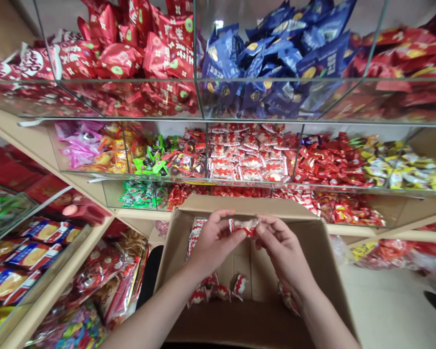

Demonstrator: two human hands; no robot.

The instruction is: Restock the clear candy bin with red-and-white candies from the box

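Observation:
Both my hands hover over an open cardboard box (323, 271). My left hand (212, 242) and my right hand (281, 247) pinch the two ends of one small red-and-white wrapped candy (244, 225) between them, held above the box. Several more of the same red-and-white candies (218, 291) lie on the box bottom and against its left wall. Straight ahead, behind glass, is a bin of matching red-and-white candies (247, 155).
Glass-fronted shelf bins rise ahead: red packets (131, 53), blue packets (276, 53), pink and green sweets (105, 150), yellow ones (410, 165). A side shelf at left holds bagged snacks (32, 252). Pale floor (388, 310) shows at right.

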